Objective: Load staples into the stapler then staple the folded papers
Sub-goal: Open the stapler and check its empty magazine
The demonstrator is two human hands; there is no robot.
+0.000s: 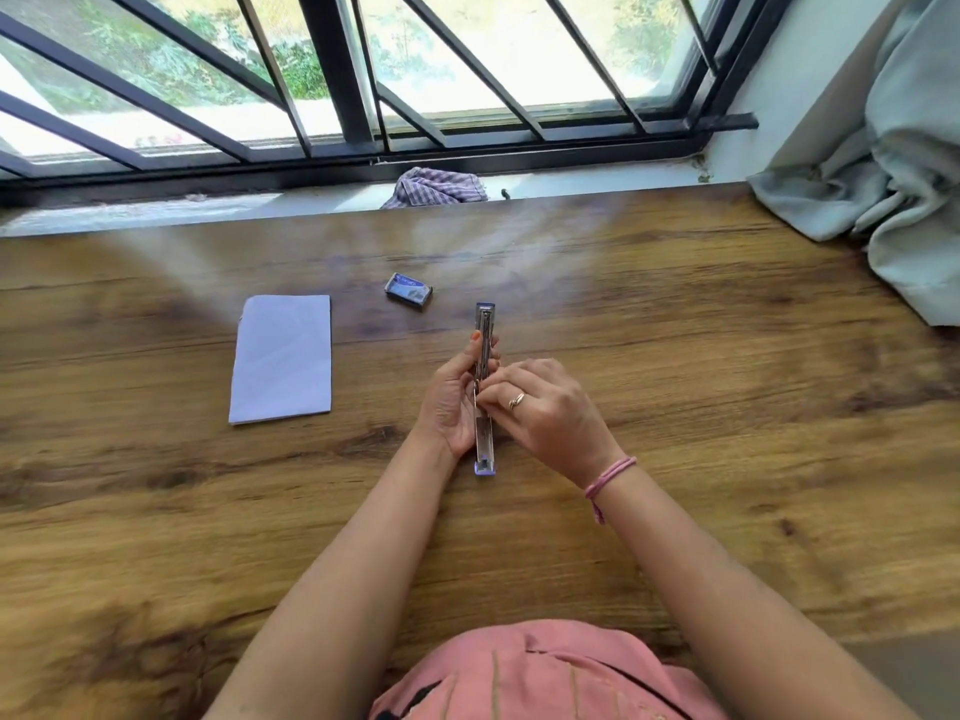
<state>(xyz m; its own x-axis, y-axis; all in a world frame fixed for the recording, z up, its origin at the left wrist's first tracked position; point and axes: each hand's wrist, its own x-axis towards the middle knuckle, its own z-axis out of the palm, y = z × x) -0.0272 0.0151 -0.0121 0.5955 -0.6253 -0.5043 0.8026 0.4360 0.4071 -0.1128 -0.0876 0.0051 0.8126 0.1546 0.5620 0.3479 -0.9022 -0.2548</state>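
The stapler (485,324) lies unfolded flat on the wooden table (675,356), a long metal strip with purple ends pointing away from me. My left hand (452,397) grips its left side at the middle. My right hand (545,407) has its fingertips pinched over the stapler's middle channel; whether it holds staples is hidden. A small blue staple box (409,291) sits just beyond, to the left of the stapler's far end. The folded white papers (283,358) lie flat to the left.
A checked purple cloth (434,187) lies on the window sill at the table's far edge. A pale green curtain (883,163) bunches onto the table's far right corner. Barred window behind.
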